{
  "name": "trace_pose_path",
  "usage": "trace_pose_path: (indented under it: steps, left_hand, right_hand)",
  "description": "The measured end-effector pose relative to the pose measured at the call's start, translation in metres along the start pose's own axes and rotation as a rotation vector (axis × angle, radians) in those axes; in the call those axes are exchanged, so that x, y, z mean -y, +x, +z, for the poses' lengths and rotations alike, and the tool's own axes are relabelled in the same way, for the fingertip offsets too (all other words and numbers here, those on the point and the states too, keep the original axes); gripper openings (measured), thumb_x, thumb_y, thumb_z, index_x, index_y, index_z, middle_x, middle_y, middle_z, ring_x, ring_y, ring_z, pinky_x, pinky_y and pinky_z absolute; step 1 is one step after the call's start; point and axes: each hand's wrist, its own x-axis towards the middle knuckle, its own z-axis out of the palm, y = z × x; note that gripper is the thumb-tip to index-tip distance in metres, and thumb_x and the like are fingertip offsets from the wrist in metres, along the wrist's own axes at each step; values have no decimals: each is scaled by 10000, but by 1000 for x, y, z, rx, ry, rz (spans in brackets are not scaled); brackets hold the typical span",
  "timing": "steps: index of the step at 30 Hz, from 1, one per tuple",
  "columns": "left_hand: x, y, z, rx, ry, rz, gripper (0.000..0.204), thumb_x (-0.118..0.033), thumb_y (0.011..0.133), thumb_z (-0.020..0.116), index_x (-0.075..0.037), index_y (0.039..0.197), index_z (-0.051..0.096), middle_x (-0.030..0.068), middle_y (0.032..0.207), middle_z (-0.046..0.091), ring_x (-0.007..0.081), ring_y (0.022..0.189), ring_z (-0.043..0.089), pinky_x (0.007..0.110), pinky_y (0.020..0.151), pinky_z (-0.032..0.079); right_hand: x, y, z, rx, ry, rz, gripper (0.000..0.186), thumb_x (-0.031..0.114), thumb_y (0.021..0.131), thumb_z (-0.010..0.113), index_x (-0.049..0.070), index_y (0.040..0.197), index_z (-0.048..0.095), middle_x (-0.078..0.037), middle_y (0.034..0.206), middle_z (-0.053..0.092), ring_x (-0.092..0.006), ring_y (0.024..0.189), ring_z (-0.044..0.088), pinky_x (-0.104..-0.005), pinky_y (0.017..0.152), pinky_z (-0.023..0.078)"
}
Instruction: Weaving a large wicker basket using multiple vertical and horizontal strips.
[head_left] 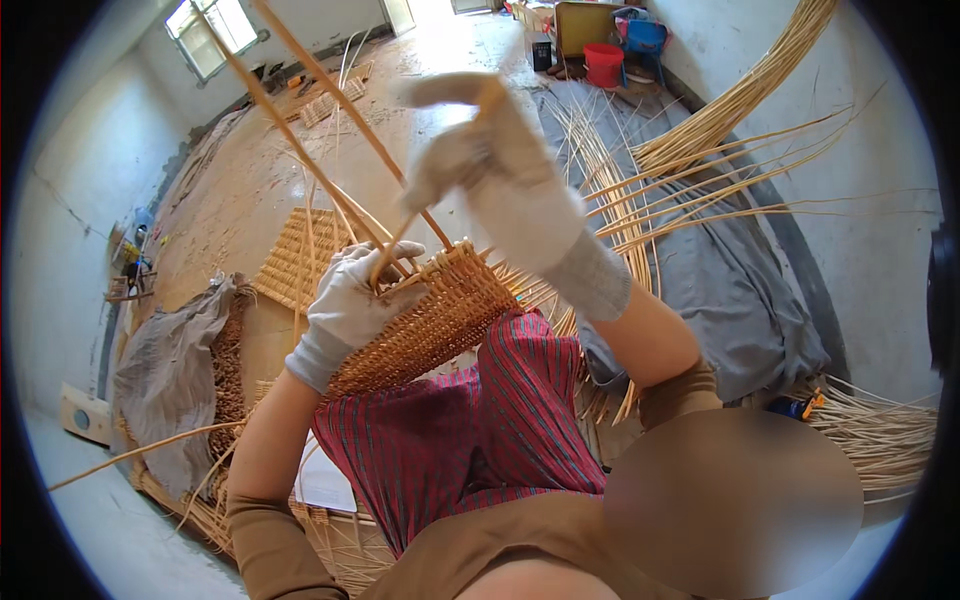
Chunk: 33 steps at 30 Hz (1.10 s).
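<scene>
A woven wicker piece (440,315) of golden-brown strands rests on my lap, over a red striped cloth (420,440). My left hand (350,300), in a whitish work glove, is closed around its upper left edge. Two thick upright canes (335,95) rise from that edge and lean away to the upper left. A thin strand (384,258) curves up beside my left fingers toward the other hand. Above the piece, my right hand (495,165) is raised in a similar glove. Motion smears its fingers, so whether it grips the strand is unclear.
Bundles of long canes (740,90) lie at the right over a grey cloth (700,280). Another woven panel (300,255) is on the floor at left, near a draped grey sheet (175,350). A red bucket (602,65) stands at the back.
</scene>
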Motion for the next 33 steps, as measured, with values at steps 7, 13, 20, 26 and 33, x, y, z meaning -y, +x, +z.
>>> trace_pose_path:
  steps: [7,13,20,26,33]
  left_hand:
    - [-19,9,5,-237,47,261,420,-225,693,924,-111,1056,747,94,858,651,280,864,647,398,825,520]
    - [-31,28,17,-32,-36,-37,356,-368,784,867,-57,912,751,67,782,655,217,760,621,353,696,504]
    - [-43,31,11,60,-57,-196,465,-484,826,799,-24,815,738,84,685,637,204,746,611,374,681,493]
    - [-39,37,22,-33,-46,-80,464,-469,817,812,-25,870,688,85,708,631,216,735,612,382,669,489]
    - [-32,26,19,-62,-189,65,605,-268,779,881,-57,1260,580,86,1032,688,231,895,645,341,750,518]
  right_hand:
    - [-78,-115,-38,-694,212,224,217,297,1078,486,146,1234,493,-7,849,616,-137,844,704,-172,466,397]
    - [-80,-115,-38,-673,283,245,219,274,1076,498,119,1226,461,-15,872,637,-177,879,704,-313,802,593]
    - [-69,-123,-5,-690,171,76,183,126,1072,483,87,1248,513,-87,979,659,-236,988,684,-392,906,579]
    - [-68,-141,-6,-301,-289,-269,297,120,1067,421,-64,1174,629,-200,1145,687,-241,1051,688,-360,854,580]
    - [-73,28,-40,145,-422,745,342,328,1065,475,116,1268,650,-42,839,689,-119,768,645,-297,671,509]
